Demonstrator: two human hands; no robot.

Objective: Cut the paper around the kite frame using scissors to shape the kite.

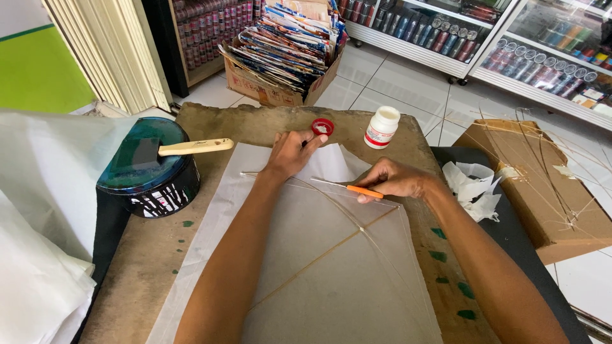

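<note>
Kite paper [331, 280] with its thin bamboo sticks [319, 258] lies flat on the brown worktable [153, 255]. Behind it sit a white glue bottle [382, 127] with a red label and its red cap [322, 126]. Left hand [292, 153] presses the paper's top edge, fingers loosely curled. Right hand [398, 179] pinches an orange-handled knife [357, 188], blade touching the paper.

Ahead of my left hand [290, 153] the red cap [322, 126] and white bottle [382, 127] are crowding the board's far edge. The dark round tin [150, 167] is blocking leftward; crumpled paper [473, 186] is sitting right.
</note>
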